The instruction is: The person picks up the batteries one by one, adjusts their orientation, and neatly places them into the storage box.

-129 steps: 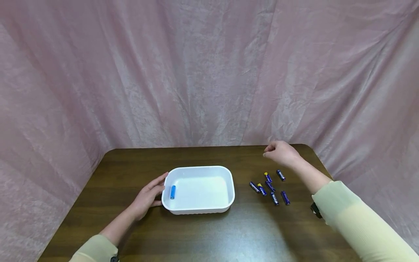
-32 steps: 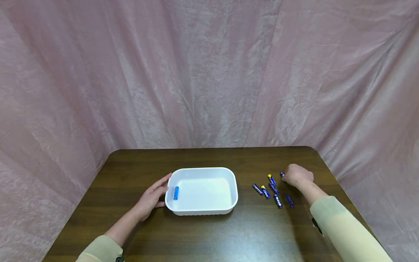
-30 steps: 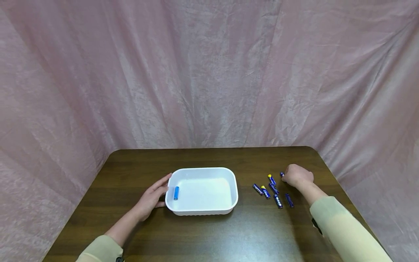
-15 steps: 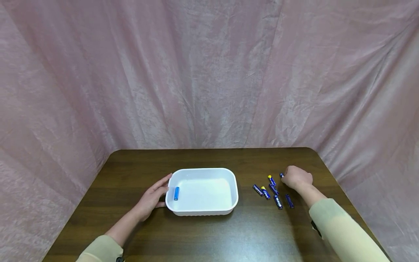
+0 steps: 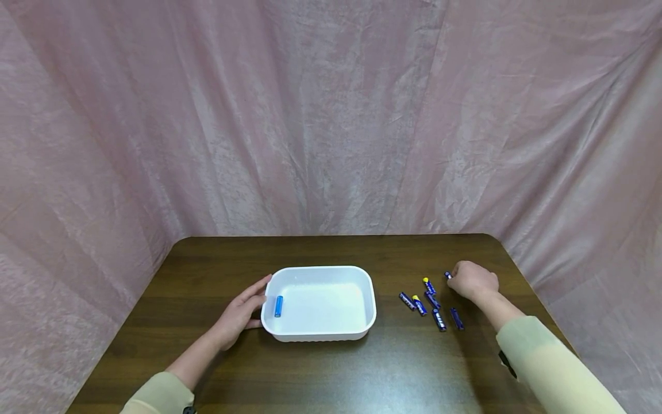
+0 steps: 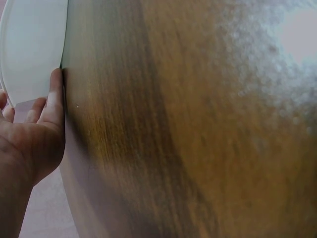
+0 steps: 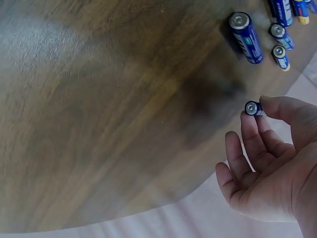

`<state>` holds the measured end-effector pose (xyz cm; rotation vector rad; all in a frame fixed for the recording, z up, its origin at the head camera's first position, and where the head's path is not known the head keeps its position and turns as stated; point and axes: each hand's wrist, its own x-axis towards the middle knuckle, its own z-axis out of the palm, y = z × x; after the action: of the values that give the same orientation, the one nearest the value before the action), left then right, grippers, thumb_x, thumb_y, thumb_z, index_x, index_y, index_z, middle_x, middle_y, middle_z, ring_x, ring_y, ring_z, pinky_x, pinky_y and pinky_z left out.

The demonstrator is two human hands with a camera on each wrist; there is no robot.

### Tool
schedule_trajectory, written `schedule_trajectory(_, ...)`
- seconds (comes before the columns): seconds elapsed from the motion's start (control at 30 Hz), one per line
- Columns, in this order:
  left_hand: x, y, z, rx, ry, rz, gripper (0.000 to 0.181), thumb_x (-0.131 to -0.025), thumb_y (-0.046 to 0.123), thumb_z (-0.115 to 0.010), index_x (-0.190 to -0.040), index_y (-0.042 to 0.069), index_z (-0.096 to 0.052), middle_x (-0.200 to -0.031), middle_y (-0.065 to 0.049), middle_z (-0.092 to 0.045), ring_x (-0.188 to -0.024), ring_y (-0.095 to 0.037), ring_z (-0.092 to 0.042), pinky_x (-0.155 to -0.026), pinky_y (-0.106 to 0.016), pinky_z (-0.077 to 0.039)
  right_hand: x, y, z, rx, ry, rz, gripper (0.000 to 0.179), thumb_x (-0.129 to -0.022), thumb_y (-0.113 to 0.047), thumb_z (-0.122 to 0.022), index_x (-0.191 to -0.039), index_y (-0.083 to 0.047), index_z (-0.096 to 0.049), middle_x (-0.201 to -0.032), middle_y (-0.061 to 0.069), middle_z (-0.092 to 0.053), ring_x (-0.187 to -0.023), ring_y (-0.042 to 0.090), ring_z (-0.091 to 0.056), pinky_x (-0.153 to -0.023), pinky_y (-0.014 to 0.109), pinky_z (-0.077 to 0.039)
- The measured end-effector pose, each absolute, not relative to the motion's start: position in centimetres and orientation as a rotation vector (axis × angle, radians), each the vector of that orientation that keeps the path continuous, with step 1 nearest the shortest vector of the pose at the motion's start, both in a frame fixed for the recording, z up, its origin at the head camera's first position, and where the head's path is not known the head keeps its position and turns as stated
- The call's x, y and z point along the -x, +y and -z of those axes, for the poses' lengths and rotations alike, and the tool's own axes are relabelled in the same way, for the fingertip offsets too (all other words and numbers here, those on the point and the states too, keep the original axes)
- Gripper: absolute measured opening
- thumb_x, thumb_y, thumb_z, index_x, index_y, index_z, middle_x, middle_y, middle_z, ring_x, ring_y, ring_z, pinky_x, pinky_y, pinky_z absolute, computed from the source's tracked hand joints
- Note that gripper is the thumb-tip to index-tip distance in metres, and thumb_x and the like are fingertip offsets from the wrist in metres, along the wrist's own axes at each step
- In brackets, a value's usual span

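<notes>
My right hand (image 5: pixel 473 280) is at the far right of the table, pinching a small dark blue battery (image 7: pixel 252 108) between thumb and fingertips; its other fingers are loosely bent. In the head view only one end of that battery shows past the hand. My left hand (image 5: pixel 240 310) rests against the left side of a white plastic tray (image 5: pixel 324 336), fingers nearly straight along the outer wall and thumb at the rim. Inside the tray, near its left wall, lies one light blue battery (image 5: pixel 278 306).
Several blue batteries lie loosely grouped between tray and right hand, among them a yellow-ended battery (image 5: pixel 419 305), a battery with white lettering (image 5: pixel 439 319) and a darker battery (image 5: pixel 457 318). The brown wooden table (image 5: pixel 310 379) ends at a pink curtain (image 5: pixel 331 144).
From above the table's far right, my right hand has come down to the farthest battery and pinched it. Lately hand and battery have shifted slightly right. The left hand has stayed at the tray.
</notes>
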<state>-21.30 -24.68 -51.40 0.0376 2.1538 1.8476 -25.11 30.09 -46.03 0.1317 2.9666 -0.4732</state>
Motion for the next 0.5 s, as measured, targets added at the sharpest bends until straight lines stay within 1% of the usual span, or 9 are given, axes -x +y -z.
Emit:
schedule_trajectory(0.1,21.2,-24.7,51.2,-0.041,2.154,-1.843,0.052,-0.107,0.033,-0.053,-0.158,0.035,-0.040,-0.163,-0.008,-0.036,-0.138,-0.034,-0.046,-0.089,-0.043,-0.058,25.0,30.2,45.4,-0.121,2.977,0.480,0.010,-0.089,-0.019,-0.062,-0.080,-0.013,-0.060,-0.077,0.001,-0.057,-0.072,0.022,-0.052,-0.079,0.054,-0.040)
schedule_trajectory(0.17,21.2,-24.6,51.1,-0.037,2.158,-1.843,0.052,-0.107,0.033,-0.053,-0.158,0.035,-0.041,-0.163,-0.007,-0.036,-0.138,-0.034,-0.046,-0.090,-0.043,-0.058,25.0,30.2,44.9,-0.115,2.988,0.482,0.009,-0.088,-0.019,-0.062,-0.087,-0.010,-0.065,-0.083,0.004,-0.063,-0.076,0.024,-0.055,-0.082,0.058,-0.041)
schedule_trajectory(0.23,21.1,-24.6,51.0,-0.041,2.158,-1.840,0.052,-0.107,0.034,-0.054,-0.158,0.035,-0.040,-0.164,-0.008,-0.035,-0.139,-0.035,-0.045,-0.090,-0.044,-0.058,24.9,30.2,44.5,-0.103,3.002,0.488,0.015,-0.088,-0.020,-0.063,-0.096,-0.008,-0.069,-0.094,0.007,-0.069,-0.082,0.027,-0.060,-0.086,0.063,-0.041)
schedule_trajectory(0.37,21.1,-24.5,51.0,-0.037,2.158,-1.842,0.053,-0.107,0.034,-0.054,-0.158,0.035,-0.040,-0.163,-0.009,-0.035,-0.140,-0.036,-0.044,-0.090,-0.045,-0.058,24.9,30.3,43.9,-0.074,3.005,0.511,0.028,-0.092,-0.024,-0.064,-0.111,-0.004,-0.070,-0.112,0.015,-0.071,-0.095,0.034,-0.065,-0.090,0.066,-0.040)
schedule_trajectory(0.43,21.1,-24.5,51.0,-0.037,2.157,-1.842,0.053,-0.107,0.034,-0.054,-0.158,0.034,-0.040,-0.163,-0.009,-0.035,-0.139,-0.036,-0.044,-0.090,-0.046,-0.058,25.0,30.4,43.7,-0.061,3.003,0.529,0.031,-0.094,-0.025,-0.063,-0.114,-0.003,-0.069,-0.116,0.017,-0.070,-0.098,0.036,-0.065,-0.089,0.066,-0.040)
schedule_trajectory(0.5,21.1,-24.5,51.0,-0.033,2.158,-1.843,0.052,-0.107,0.034,-0.054,-0.158,0.034,-0.040,-0.163,-0.009,-0.036,-0.139,-0.036,-0.045,-0.090,-0.045,-0.058,25.0,30.4,43.4,-0.056,3.005,0.544,0.032,-0.095,-0.026,-0.063,-0.115,-0.003,-0.069,-0.117,0.017,-0.070,-0.099,0.036,-0.065,-0.088,0.064,-0.041)
